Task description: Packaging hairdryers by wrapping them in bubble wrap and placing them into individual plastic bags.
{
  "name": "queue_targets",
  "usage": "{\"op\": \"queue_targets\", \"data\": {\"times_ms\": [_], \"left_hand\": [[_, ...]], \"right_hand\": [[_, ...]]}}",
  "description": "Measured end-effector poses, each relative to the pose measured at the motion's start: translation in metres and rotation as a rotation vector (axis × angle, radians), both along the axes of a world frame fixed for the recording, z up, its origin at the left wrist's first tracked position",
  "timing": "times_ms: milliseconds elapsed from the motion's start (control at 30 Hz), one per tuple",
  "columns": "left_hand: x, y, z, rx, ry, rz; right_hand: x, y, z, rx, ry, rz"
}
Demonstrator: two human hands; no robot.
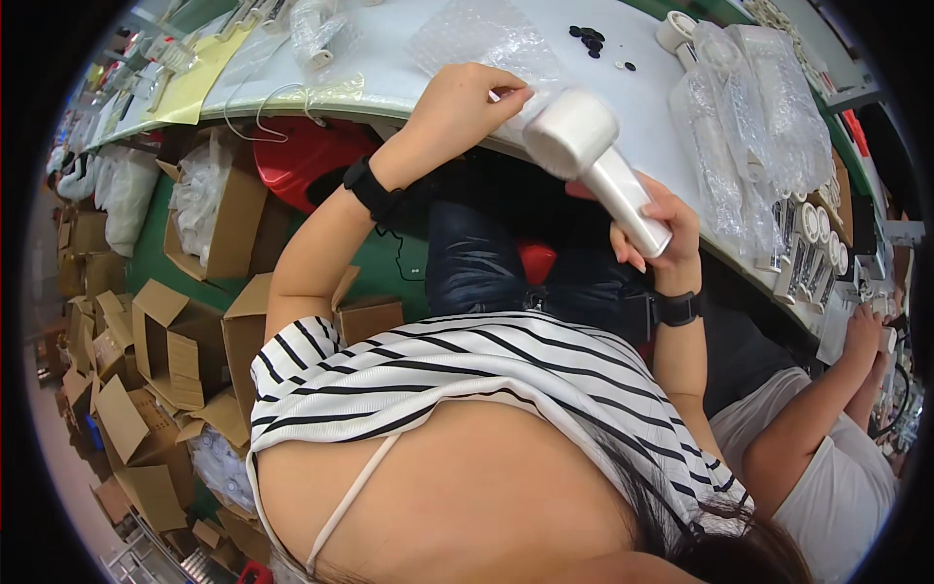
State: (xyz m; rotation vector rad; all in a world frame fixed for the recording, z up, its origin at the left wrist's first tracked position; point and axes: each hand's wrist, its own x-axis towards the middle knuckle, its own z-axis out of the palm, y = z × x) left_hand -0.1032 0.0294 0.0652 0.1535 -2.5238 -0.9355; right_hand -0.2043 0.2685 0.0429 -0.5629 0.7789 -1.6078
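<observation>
one white handheld device [598, 161], two black wristbands [373, 188], two hands [465, 105]

Small dark parts [588, 39] on the table too tiny to identify.

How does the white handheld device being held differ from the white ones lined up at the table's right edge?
The held white device is bare, tilted, and gripped by its handle in the right hand, while the left hand touches a bubble-wrap sheet. The lined-up devices stand packed together in a row on the table, unheld. Both kinds are white with round heads.
</observation>
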Motion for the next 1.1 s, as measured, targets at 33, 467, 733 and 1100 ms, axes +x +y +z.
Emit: {"op": "queue_targets", "data": {"times_ms": [33,467,733,1100], "left_hand": [[0.001,0.0,0.003,-0.008,-0.025,-0.026],[0.017,0.006,0.007,-0.319,0.303,-0.167],[0.026,0.023,-0.004,0.043,0.267,-0.051],[-0.027,-0.007,-0.009,0.366,-0.048,-0.164]], "right_hand": [[-0.004,0.004,-0.003,0.002,-0.006,0.11],[-0.006,-0.017,0.006,0.152,-0.152,0.029],[0.019,-0.029,0.003,-0.004,-0.132,-0.249],[0.018,-0.008,0.004,0.052,0.076,-0.348]]}}
